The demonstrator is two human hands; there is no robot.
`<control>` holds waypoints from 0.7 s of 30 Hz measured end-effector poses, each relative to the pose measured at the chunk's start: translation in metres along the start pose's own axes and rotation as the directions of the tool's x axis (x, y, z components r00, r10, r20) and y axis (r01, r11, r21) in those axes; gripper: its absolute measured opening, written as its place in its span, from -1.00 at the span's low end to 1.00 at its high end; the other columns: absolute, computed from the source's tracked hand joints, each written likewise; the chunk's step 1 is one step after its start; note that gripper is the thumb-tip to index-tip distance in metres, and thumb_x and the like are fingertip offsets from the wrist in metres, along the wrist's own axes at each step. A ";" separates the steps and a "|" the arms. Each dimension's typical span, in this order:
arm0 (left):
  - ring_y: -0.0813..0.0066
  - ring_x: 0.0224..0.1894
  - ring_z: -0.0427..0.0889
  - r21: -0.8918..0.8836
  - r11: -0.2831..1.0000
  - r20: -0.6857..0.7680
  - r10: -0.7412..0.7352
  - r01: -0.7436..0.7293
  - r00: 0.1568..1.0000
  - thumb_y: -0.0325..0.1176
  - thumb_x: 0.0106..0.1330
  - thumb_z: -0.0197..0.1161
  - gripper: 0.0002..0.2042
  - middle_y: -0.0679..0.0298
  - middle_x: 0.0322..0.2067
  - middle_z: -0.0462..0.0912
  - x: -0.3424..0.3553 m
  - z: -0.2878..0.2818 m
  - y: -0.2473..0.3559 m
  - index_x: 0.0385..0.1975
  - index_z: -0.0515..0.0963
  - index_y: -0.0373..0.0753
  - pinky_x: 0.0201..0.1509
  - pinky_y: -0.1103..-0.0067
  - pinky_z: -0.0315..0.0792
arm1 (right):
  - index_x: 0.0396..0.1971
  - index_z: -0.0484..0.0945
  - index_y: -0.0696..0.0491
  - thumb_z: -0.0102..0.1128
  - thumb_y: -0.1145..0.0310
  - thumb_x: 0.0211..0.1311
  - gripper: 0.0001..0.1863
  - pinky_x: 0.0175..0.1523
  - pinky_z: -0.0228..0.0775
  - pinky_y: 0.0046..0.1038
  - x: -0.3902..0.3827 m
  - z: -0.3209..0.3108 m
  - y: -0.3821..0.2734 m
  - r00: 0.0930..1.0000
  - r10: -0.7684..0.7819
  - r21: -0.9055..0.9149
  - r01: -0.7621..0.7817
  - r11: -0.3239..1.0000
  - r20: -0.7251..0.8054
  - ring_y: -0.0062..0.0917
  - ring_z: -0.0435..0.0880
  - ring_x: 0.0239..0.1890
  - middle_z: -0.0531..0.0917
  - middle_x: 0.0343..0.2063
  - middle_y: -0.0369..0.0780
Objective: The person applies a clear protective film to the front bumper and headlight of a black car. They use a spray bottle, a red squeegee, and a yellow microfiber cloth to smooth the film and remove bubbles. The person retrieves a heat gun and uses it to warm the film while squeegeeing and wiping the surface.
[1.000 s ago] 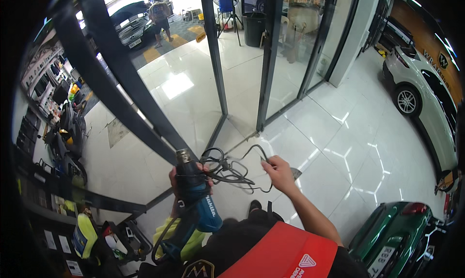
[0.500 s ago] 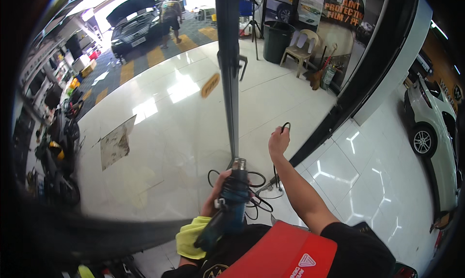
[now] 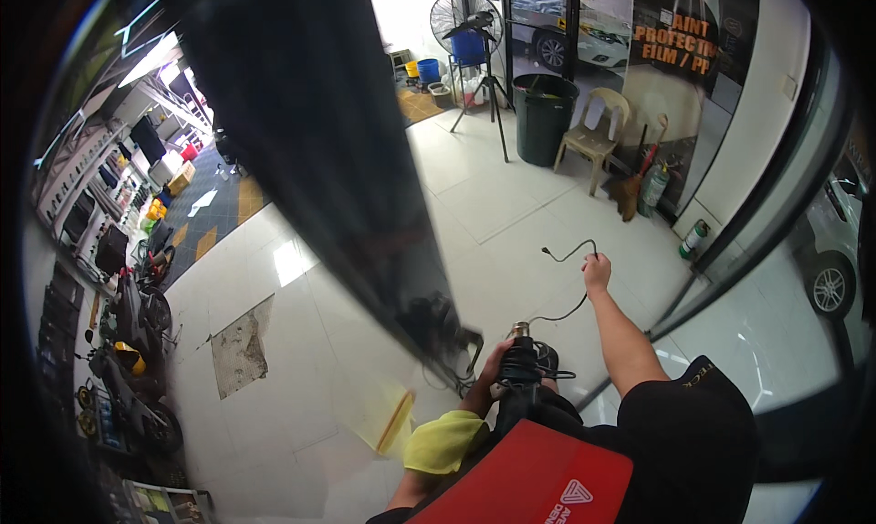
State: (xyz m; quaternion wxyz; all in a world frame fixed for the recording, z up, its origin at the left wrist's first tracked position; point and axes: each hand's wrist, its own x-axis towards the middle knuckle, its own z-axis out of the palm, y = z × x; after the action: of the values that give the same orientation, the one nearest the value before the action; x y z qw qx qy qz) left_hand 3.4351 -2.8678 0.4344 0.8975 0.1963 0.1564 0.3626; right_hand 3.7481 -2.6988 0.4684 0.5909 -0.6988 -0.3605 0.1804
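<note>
My left hand (image 3: 493,367) is wrapped around a heat gun (image 3: 520,356) with a metal nozzle, close to my body. Loops of its black power cord (image 3: 558,374) hang about the gun. Out in front, my right hand (image 3: 597,274) is closed on the cord. The cord's free end, with a small plug (image 3: 546,250), dangles to the left of that hand. A yellow-green cloth (image 3: 445,442) is draped over my left forearm, and a red flat panel (image 3: 534,478) lies against my front.
A dark door frame (image 3: 319,159) stands close on my left, with a handle low down. Ahead are a fan (image 3: 465,22), a dark bin (image 3: 544,118), a plastic chair (image 3: 595,127) and fire extinguishers (image 3: 693,239). Motorcycles (image 3: 137,332) line the left; a white car (image 3: 830,259) is at right.
The view has turned and moved forward past the door frame, which now looms larger. My right hand has drawn the cord outward, and its plug end now hangs in sight.
</note>
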 end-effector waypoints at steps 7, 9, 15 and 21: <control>0.08 -0.22 0.79 0.022 0.883 -0.227 0.461 -0.469 0.858 0.18 0.44 0.08 -0.45 0.07 -0.22 0.74 0.162 -0.080 0.064 -0.04 0.55 -0.29 -0.07 0.18 0.71 | -0.76 0.28 -0.11 0.21 0.01 0.41 -0.45 -0.75 0.02 -0.42 0.193 0.135 0.022 0.660 0.479 -0.153 -0.489 0.859 0.579 -0.56 0.21 -0.87 0.24 -0.84 -0.38; 0.08 -0.21 0.78 0.007 0.840 -0.327 0.514 -0.542 0.793 0.18 0.44 0.08 -0.44 0.06 -0.21 0.74 0.179 -0.096 0.090 -0.04 0.56 -0.29 -0.06 0.17 0.71 | -0.70 0.27 -0.13 0.17 0.04 0.45 -0.49 -0.74 0.03 -0.43 0.203 0.170 0.038 0.551 0.520 -0.172 -0.560 0.810 0.653 -0.58 0.21 -0.85 0.25 -0.83 -0.38; 0.05 -0.18 0.77 0.004 0.695 -0.610 0.572 -0.719 0.549 0.20 0.42 0.10 -0.42 0.03 -0.18 0.73 0.182 -0.080 0.159 -0.03 0.57 -0.31 -0.03 0.15 0.70 | -0.65 0.32 -0.08 0.10 0.04 0.49 -0.52 -0.70 0.13 -0.43 0.234 0.247 0.091 0.347 0.571 -0.256 -0.642 0.723 0.744 -0.58 0.27 -0.82 0.29 -0.79 -0.39; 0.03 -0.15 0.76 0.063 0.407 -0.741 0.631 -0.911 0.231 0.21 0.41 0.12 -0.40 -0.01 -0.15 0.73 0.144 -0.104 0.245 -0.03 0.58 -0.32 0.00 0.13 0.68 | -0.50 0.45 0.04 0.05 0.07 0.52 -0.59 -0.67 0.23 -0.44 0.255 0.368 0.097 0.283 0.704 -0.373 -0.689 0.621 0.651 -0.61 0.24 -0.78 0.35 -0.71 -0.37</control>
State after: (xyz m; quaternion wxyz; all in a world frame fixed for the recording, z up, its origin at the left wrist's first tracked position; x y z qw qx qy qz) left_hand 3.3457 -2.5783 0.4377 0.4803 -0.0774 0.2672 0.8318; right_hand 3.6989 -2.2634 0.3329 0.2399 -0.6475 -0.2296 0.6859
